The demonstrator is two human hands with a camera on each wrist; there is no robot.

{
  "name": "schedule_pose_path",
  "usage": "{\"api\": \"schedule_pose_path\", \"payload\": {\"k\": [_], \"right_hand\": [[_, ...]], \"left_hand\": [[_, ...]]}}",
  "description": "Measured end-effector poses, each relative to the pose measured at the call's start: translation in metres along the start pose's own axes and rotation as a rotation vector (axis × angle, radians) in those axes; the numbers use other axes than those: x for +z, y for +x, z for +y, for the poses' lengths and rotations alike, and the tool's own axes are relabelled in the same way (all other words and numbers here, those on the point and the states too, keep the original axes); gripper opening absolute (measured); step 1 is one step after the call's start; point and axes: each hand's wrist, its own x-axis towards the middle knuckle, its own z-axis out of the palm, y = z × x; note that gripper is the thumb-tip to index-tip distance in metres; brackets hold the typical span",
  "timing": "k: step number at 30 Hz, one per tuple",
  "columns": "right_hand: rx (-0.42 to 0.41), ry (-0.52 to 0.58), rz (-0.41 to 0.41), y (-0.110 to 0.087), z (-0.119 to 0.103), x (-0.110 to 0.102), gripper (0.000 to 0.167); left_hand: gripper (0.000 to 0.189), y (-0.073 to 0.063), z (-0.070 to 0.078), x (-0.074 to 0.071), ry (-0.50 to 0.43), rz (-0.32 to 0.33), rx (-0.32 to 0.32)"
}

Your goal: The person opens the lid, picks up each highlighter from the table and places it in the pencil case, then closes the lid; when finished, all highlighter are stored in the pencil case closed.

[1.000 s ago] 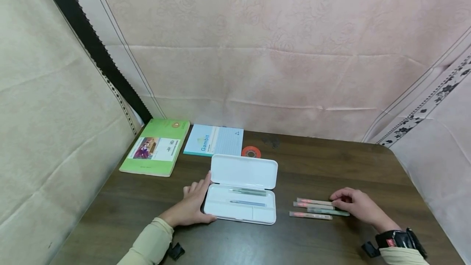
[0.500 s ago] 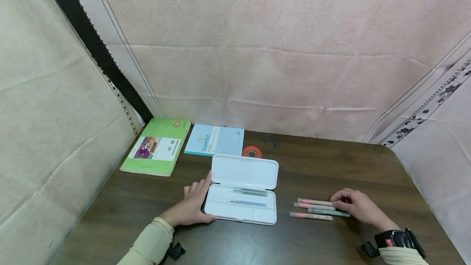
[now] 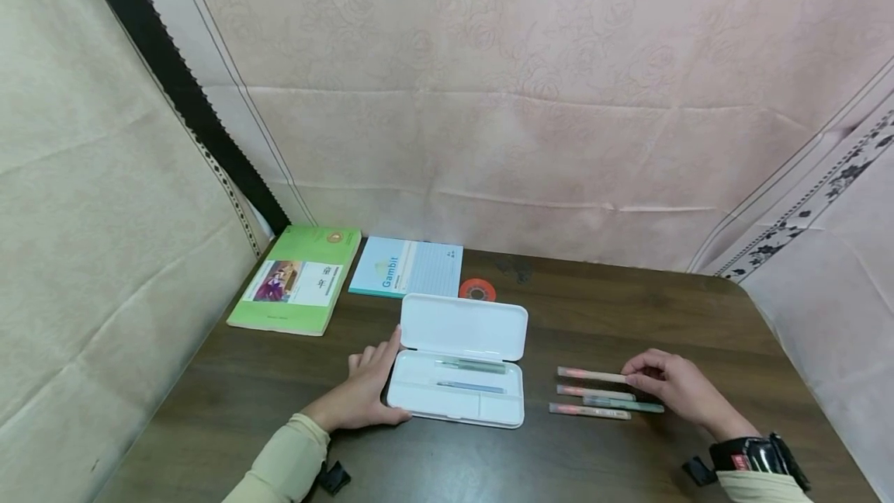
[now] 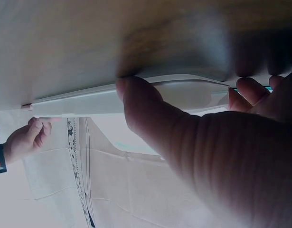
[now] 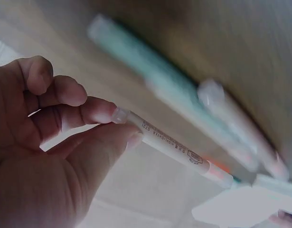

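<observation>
My right hand point(image 3: 673, 386) pinches the end of a pale highlighter point(image 5: 167, 148) between thumb and fingertips; printing shows on its barrel. In the head view it points left, just above the other pens. On the table below it lie a green pen point(image 3: 621, 404) and two pale pens with pink ends, one pen point(image 3: 595, 393) behind the green one and one pen point(image 3: 590, 411) in front. My left hand point(image 3: 368, 386) grips the left end of an open white pencil case point(image 3: 454, 407), thumb at its front corner. Inside lie a greenish pen point(image 3: 471, 365) and a slim bluish pen point(image 3: 470, 386).
Behind the case are a green book point(image 3: 279, 320), a light blue notebook point(image 3: 433, 270) and a red-orange ring-shaped roll point(image 3: 477, 289). The case's raised lid point(image 3: 464, 324) leans back toward them. Pale patterned cloth point(image 3: 524, 138) encloses the brown table point(image 3: 594, 309).
The highlighter in my right hand has come up and away from the other pens, lifting slightly toward the back. My left hand and the pencil case have stayed in place.
</observation>
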Motion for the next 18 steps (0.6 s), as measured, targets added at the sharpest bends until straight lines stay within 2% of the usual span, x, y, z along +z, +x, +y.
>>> {"api": "schedule_pose_path", "payload": {"k": [10,15,18], "right_hand": [[-0.168,0.032,0.056,0.016,-0.057,0.016,0.005],[-0.169,0.011,0.055,0.032,-0.087,0.037,0.01],[-0.155,0.024,0.032,0.039,-0.106,0.052,0.008]], "left_hand": [[0.13,0.0,0.001,0.001,-0.002,-0.003,-0.003],[0.13,-0.001,0.002,0.0,-0.002,-0.002,-0.005],[0.129,-0.001,0.002,-0.001,-0.002,0.001,-0.003]]}}
